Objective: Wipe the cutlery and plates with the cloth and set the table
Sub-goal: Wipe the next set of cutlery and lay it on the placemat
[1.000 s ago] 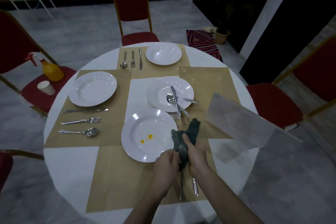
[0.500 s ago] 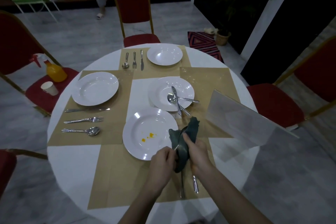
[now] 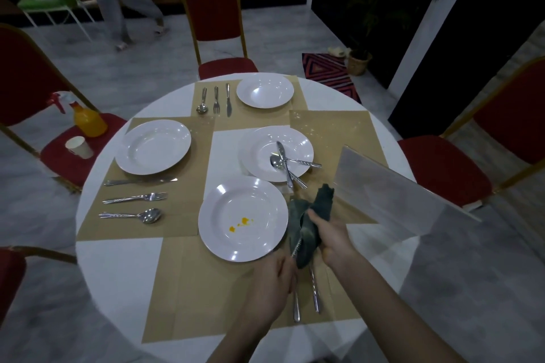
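Right hand: the right hand (image 3: 330, 234) is clenched around a dark grey-green cloth (image 3: 309, 221) bunched over the near right part of the round white table (image 3: 118, 268).
Left hand: the left hand (image 3: 272, 283) has its fingers curled round the patterned handle of a silver piece of cutlery (image 3: 295, 249), just left of the cloth.
Hidden: the working end of that piece is buried in the cloth, so it cannot be told whether it is a knife, fork or spoon.
Under the hands: two more silver utensils (image 3: 315, 289) lie on the tan placemat (image 3: 212, 289) near the table's near edge; their upper ends are covered by the cloth and the hands.
Nearest plate: a white deep plate with orange specks (image 3: 242, 218) sits just left of the cloth.
Centre plate: a white plate holding a knife, spoon and fork (image 3: 275, 153) lies crossed with them beyond the cloth.
Left setting: a clean white plate (image 3: 152, 146) with a knife, a fork and a spoon (image 3: 132, 215) laid beside it, towards the left edge.
Far setting: a smaller-looking white plate (image 3: 264, 90) with three utensils (image 3: 216, 100) in a row at the far edge.
Right edge: a pale translucent sheet (image 3: 398, 191) tilts up over the table's right side and blurs what is behind it.
Around: red chairs with gold frames (image 3: 216, 18); one at left carries an orange spray bottle (image 3: 87, 119) and a white paper cup (image 3: 79, 147).
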Tool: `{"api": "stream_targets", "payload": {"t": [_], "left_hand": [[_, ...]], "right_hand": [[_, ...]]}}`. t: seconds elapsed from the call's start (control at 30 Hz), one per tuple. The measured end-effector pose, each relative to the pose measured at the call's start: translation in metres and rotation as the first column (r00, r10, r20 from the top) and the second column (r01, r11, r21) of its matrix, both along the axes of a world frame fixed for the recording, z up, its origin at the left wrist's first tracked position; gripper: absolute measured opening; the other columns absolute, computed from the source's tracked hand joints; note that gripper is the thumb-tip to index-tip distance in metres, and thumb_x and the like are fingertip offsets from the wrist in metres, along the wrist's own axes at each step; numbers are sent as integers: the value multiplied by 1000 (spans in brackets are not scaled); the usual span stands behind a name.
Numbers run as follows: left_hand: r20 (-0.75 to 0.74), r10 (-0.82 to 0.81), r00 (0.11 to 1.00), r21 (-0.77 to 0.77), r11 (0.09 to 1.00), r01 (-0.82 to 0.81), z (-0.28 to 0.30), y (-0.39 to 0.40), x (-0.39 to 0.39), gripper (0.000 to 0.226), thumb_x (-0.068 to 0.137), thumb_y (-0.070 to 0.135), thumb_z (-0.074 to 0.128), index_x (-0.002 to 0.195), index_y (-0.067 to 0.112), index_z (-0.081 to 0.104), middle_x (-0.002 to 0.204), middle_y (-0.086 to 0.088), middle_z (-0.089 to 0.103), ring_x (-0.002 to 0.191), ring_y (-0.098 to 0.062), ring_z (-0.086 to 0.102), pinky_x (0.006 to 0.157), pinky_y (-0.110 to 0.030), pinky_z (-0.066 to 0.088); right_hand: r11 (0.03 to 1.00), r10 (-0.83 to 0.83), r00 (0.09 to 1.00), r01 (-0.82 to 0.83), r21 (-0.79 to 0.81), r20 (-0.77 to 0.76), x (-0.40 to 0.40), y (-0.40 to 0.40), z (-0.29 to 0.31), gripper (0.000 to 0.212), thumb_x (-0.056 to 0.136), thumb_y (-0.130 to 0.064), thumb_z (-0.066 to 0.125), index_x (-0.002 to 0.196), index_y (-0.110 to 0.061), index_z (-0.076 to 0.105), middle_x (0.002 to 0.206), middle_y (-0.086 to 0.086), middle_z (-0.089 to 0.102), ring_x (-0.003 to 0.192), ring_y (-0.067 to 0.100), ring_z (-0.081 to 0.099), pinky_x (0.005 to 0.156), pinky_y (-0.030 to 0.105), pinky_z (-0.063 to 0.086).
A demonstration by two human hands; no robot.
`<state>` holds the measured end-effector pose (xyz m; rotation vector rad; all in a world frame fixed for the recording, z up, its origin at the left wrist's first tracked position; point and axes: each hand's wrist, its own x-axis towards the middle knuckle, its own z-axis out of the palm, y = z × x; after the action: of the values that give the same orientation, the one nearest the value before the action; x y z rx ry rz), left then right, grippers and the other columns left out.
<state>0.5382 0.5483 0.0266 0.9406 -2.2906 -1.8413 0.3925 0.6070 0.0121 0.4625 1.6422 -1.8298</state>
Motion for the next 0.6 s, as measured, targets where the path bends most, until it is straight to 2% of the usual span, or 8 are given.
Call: {"api": "stream_targets", "payload": {"t": [0.07, 0.17, 0.23, 0.33, 0.4, 0.47, 0.5, 0.6], "left_hand": [[-5, 18, 1000, -13, 1000, -18, -1, 0, -2, 30, 97, 14, 45, 73, -2, 47, 61, -5, 44, 58, -15, 38, 60, -34, 33], [15, 58, 998, -104, 993, -56, -1, -5, -5, 29, 98, 14, 44, 71, 1, 43, 64, -5, 41, 61, -14, 34, 59, -30, 30], [21, 78, 997, -139, 988, -74, 0, -7, -3, 28, 97, 11, 43, 70, 4, 42, 64, -5, 40, 61, -14, 32, 58, -29, 28], [22, 61, 998, -97, 994, -59, 3, -5, 3, 32, 97, 15, 48, 65, 12, 43, 57, 2, 42, 54, -10, 34, 54, -23, 29], [25, 69, 997, -30, 997, -68, 3, -4, 9, 32, 96, 21, 51, 65, 12, 49, 51, 7, 43, 48, -6, 36, 48, -17, 29], [20, 86, 996, 9, 996, -86, 4, -5, 11, 33, 96, 25, 52, 67, 10, 50, 47, 8, 43, 45, -6, 35, 44, -15, 28], [13, 102, 995, 19, 995, -102, 4, -6, 10, 34, 96, 26, 53, 67, 9, 49, 47, 8, 43, 45, -7, 34, 44, -15, 28], [-5, 152, 988, 5, 988, -152, 4, -13, 6, 37, 97, 22, 51, 63, 13, 43, 46, 8, 42, 43, -5, 33, 45, -15, 28]], "right_hand": [[1000, 22, 999, -22, -2, -33, 3, -2, 2, 32, 87, -19, 70, 116, -4, 63, 102, 13, 72, 83, 25, 70, 59, 29, 53], [987, 156, 987, -154, -36, 43, 24, -7, 1, 31, 86, -28, 72, 105, -4, 69, 89, 10, 76, 78, 23, 73, 62, 28, 55], [975, 214, 975, -210, -74, 54, 36, -9, -1, 28, 88, -30, 69, 103, -6, 69, 90, 8, 76, 81, 21, 74, 63, 27, 55], [996, 84, 995, -83, -20, 55, 28, -8, 0, 14, 90, -21, 68, 92, -7, 67, 82, 9, 74, 74, 23, 71, 57, 27, 54], [1000, 20, 1000, -21, 6, 13, 13, -7, 2, 6, 90, -15, 67, 89, -10, 64, 83, 8, 71, 76, 23, 68, 62, 32, 55], [999, 53, 998, -52, 9, -32, 6, -7, 4, 8, 90, -17, 67, 94, -11, 64, 89, 8, 70, 84, 26, 68, 74, 38, 56], [997, 76, 996, -76, 14, -54, 8, -8, 4, 11, 90, -20, 68, 97, -12, 64, 91, 7, 72, 86, 26, 69, 76, 38, 57], [984, 175, 984, -175, -13, -28, 30, -15, 1, 22, 86, -27, 72, 99, -9, 68, 88, 6, 76, 81, 22, 72, 65, 29, 56]]}}
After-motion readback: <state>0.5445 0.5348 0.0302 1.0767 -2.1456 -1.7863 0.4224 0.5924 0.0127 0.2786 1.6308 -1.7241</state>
